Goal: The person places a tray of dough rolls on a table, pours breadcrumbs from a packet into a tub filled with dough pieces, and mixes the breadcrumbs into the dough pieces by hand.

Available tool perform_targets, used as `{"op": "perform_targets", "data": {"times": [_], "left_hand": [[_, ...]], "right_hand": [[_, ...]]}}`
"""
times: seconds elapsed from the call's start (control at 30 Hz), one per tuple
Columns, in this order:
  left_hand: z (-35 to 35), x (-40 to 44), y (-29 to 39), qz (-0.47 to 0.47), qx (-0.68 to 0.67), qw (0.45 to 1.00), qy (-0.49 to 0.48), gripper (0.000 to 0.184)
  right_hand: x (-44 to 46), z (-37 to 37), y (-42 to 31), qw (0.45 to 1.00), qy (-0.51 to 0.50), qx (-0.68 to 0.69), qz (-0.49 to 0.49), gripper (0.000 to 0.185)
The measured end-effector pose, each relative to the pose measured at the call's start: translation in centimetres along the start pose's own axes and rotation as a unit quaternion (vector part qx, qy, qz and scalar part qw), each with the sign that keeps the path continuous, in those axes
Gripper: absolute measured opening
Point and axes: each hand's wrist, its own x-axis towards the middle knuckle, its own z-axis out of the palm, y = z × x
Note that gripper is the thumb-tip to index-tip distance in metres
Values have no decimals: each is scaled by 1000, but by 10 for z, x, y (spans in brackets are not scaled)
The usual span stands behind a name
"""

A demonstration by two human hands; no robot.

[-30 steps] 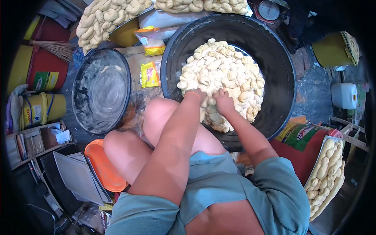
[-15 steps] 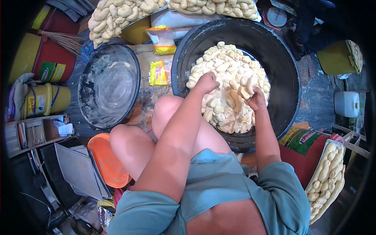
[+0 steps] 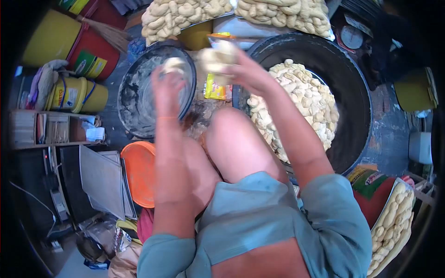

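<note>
My left hand (image 3: 169, 85), blurred by motion, is over the dark round basin (image 3: 139, 99) at the left. A pale piece of dough (image 3: 174, 64) shows at its fingertips. My right hand (image 3: 250, 72) grips a clump of dough pieces (image 3: 217, 58), also blurred, above the gap between the basin and the large black tub (image 3: 352, 116). Inside that tub lies a heap of floury dough pieces (image 3: 299, 102). Flour dusts the left basin's inner wall.
A yellow packet (image 3: 214, 88) lies between the basin and tub. Trays of shaped dough (image 3: 185, 18) stand beyond them, with another dough tray (image 3: 391, 227) at lower right. An orange lid (image 3: 139, 173) and metal trays (image 3: 102, 180) lean at left. A person in dark clothing (image 3: 391, 46) is at upper right.
Both hands have left the dough heap in the tub and swung left, the right one carrying its clump of dough. The camera view has shifted left.
</note>
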Motion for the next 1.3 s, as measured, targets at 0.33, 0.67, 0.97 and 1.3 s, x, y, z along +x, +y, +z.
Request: {"op": "perform_targets", "data": {"times": [0.33,0.67,0.97,1.3], "left_hand": [[-1,-21,-8,2,183,983,3,71],[177,-65,-118,149,455,825,-299,63],[165,-27,-225,-153,654,602,-432,70],[166,-28,-255,-220,738,491,-406,58]], "right_hand": [[-14,-122,95,932,110,-346,-1,58],[-214,-151,228,690,-45,-717,87,49],[-202,-192,227,583,322,-724,179,57],[-194,-230,179,632,321,-694,125,76]]}}
